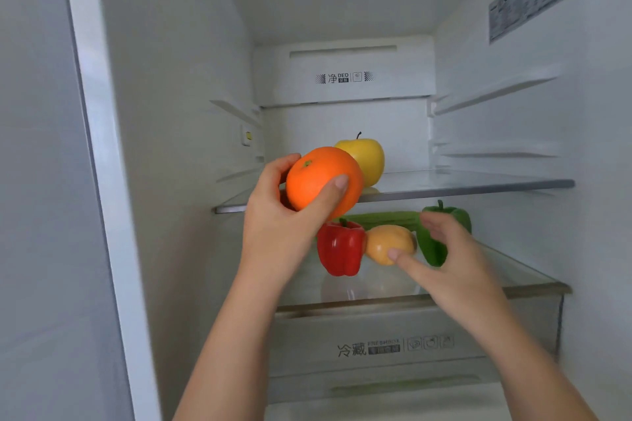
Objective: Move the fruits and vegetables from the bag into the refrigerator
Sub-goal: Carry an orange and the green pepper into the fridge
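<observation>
Orange [321, 178] sits in my left hand [277, 225], thumb and fingers wrapped round it, right at the front lip of the upper glass shelf [461, 186]. It's round, no long axis, with its green stem dimple tipped up and left. It covers part of the yellow apple [367, 157] behind. Below, the red pepper [340, 248] is stem up, and the yellow-orange fruit [386, 241] lies crosswise. A long green vegetable [383, 219] is half hidden behind both, and the green pepper [434, 246] is partly behind my right hand [455, 260]. That hand is loose and blurred, thumb tip on the fruit. Both shelves have bare glass to the right.
</observation>
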The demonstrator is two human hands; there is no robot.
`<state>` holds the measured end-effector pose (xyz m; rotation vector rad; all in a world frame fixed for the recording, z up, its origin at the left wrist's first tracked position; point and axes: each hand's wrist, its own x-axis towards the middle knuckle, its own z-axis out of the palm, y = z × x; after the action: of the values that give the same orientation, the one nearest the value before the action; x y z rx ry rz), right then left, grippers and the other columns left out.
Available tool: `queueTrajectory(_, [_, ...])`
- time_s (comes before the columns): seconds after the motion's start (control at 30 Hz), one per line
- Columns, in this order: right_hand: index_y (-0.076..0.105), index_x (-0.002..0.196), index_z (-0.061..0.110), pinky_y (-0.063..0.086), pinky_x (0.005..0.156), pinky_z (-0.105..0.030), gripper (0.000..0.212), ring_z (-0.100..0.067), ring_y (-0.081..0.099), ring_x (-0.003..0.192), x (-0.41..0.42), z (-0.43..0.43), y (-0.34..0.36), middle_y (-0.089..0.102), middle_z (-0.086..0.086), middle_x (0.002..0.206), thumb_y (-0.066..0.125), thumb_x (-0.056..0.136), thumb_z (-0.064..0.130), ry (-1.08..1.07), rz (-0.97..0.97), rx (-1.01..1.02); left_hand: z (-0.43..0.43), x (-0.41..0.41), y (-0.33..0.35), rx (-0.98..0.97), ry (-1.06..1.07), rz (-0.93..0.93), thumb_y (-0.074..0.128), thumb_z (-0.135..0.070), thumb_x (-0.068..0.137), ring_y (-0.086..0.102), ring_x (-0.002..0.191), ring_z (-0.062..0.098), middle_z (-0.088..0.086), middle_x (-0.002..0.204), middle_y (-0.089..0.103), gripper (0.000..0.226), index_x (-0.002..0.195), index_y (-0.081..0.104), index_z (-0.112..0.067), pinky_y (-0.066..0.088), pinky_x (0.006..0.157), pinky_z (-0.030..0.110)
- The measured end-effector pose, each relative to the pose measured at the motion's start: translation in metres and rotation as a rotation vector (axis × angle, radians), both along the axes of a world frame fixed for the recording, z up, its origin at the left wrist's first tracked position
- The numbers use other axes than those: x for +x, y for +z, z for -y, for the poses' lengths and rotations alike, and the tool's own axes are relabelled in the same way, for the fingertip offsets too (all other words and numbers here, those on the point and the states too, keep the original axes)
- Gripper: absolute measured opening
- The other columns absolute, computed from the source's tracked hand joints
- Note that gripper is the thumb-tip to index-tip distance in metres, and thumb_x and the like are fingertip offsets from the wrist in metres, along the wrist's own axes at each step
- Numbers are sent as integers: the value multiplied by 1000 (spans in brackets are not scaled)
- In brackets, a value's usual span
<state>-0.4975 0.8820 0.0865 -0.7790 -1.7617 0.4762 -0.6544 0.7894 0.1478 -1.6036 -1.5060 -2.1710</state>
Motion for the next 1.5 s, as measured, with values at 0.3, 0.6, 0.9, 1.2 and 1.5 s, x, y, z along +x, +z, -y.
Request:
queueTrajectory(0.3, [43,126,29,33,89,-24,64,-4,44,110,-22,6,4,47,15,116,74,71,38,101,43,15,-9,-21,35,-140,136,-133,76,-34,70,57,88,9,-10,97,53,58,121,52,-19,51,82,33])
queueTrajectory(0.6, [42,121,34,34,89,-24,61,-7,46,110,-33,-5,2,48,14,117,74,70,39,146,63,21,-34,-36,43,-359,129,-186,72,-40,73,52,105,19,5,122,51,67,129,48,-14,49,89,41])
queueTrajectory(0.9, [38,113,42,32,87,-21,55,-4,44,110,-35,-16,-4,48,14,117,73,70,41,178,80,36,-43,-39,45,-406,156,-247,66,-41,80,45,109,17,7,134,46,65,136,42,-16,44,96,39])
queueTrajectory(1.2, [43,122,35,33,87,-21,58,-3,46,109,-26,-11,-4,48,18,118,70,71,43,158,94,38,-36,-32,37,-375,285,-313,63,-48,79,42,126,23,8,142,41,78,142,30,-17,35,98,32])
queueTrajectory(1.5, [40,114,45,31,77,-1,44,22,34,102,2,29,-21,37,37,109,63,77,45,41,202,164,6,18,-44,14,336,-496,47,-39,81,50,113,18,0,121,55,46,120,52,-16,41,94,34])
